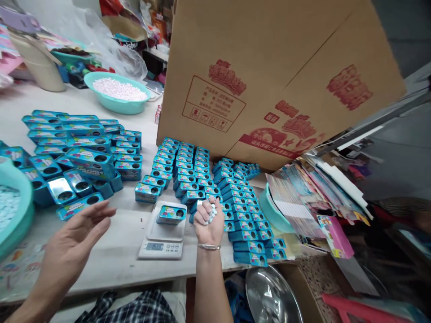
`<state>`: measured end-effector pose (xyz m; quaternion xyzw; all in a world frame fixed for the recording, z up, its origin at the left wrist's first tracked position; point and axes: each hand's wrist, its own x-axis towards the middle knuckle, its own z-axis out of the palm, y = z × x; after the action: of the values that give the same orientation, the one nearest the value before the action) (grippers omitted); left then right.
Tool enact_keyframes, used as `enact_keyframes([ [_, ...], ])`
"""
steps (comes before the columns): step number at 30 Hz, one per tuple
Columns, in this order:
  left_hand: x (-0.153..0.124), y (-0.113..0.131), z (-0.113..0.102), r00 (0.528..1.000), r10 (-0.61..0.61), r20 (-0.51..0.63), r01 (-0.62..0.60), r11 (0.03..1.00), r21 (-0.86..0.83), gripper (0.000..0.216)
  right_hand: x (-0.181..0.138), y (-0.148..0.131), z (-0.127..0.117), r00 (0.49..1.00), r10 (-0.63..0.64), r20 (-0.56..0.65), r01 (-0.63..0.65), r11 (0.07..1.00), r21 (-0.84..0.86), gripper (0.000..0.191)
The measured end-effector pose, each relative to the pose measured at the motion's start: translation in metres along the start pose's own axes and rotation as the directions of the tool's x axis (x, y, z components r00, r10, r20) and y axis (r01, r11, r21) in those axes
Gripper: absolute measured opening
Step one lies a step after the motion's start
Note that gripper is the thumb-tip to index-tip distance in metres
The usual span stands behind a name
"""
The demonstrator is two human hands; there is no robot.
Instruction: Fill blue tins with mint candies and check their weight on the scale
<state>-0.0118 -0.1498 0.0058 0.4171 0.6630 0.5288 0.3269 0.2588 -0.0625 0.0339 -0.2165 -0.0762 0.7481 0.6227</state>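
Several small pale candies (212,212) sit in my right hand (209,220), its fingers curled round them, palm up, just right of the scale and in front of the rows of tins. My left hand (76,237) is held over the table at the left, fingers stretched out, with nothing in it. Between the hands stands a white digital scale (163,250) with a lit display. One blue tin (171,215) with a round dark opening in its top rests on the scale's plate, apart from both hands.
More blue tins (244,208) stand in rows behind the scale, with a stacked pile (90,154) at left. Teal basins (117,105) of candies stand at the back and left edge (25,202). A large cardboard box (269,80) rises behind; a metal bowl (272,296) sits below the table.
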Motion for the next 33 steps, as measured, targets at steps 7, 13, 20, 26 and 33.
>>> enact_keyframes([
  [7,-0.009,-0.009,-0.003,0.994,-0.106,0.032,0.104,0.993,0.053,0.057,0.012,0.009,0.006,1.0,-0.002,-0.026,0.002,1.0,-0.025,0.021],
  [13,-0.006,-0.015,0.018,0.981,0.096,0.171,-0.109,0.992,0.067,0.055,0.021,0.015,0.009,0.999,0.001,-0.037,-0.003,0.999,-0.032,0.019],
  [20,0.013,-0.035,0.085,0.852,0.324,0.412,-0.405,0.906,0.124,0.076,0.016,0.009,0.001,0.979,-0.013,-0.205,0.033,0.995,0.094,0.019],
  [26,0.021,-0.025,0.106,0.776,0.363,0.516,-0.43,0.903,0.012,0.039,-0.003,0.008,-0.001,0.887,-0.03,-0.46,0.105,0.985,0.137,0.021],
  [33,0.035,0.071,0.084,0.644,0.543,0.54,-0.717,0.674,0.177,0.056,0.0,0.028,0.01,0.896,0.084,-0.436,0.032,0.967,0.252,0.025],
])
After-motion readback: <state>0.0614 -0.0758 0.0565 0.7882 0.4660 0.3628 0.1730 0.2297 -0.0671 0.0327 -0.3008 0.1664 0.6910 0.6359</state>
